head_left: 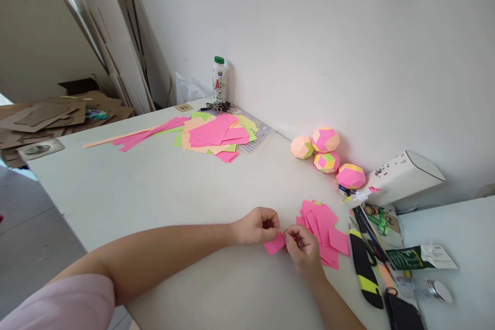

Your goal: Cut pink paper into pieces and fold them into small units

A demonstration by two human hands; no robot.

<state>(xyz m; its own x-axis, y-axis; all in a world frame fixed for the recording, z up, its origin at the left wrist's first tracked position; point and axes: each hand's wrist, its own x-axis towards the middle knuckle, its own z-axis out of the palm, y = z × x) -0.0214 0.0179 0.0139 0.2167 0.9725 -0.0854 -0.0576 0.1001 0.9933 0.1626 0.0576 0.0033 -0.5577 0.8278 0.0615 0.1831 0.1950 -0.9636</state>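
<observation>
A small pink paper piece (pixel 275 244) is held just above the white table (pixel 174 191), between my two hands. My left hand (pixel 257 226) pinches its upper left edge with curled fingers. On its right edge, the thumb and fingertips of my right hand (pixel 304 251) are closed. Whether the paper is folded, I cannot tell. Beside my right hand lies a loose pile of pink paper pieces (pixel 323 227), with a bit of green showing at its top.
Several multicoloured faceted paper balls (pixel 326 140) sit by the wall. Farther back are coloured paper sheets (pixel 216 131), paper strips (pixel 154 131), keys (pixel 217 107) and a green-capped bottle (pixel 219 82). At right lie a black-and-yellow tool (pixel 363 268), scissors (pixel 372 253) and a clear jar (pixel 419 289).
</observation>
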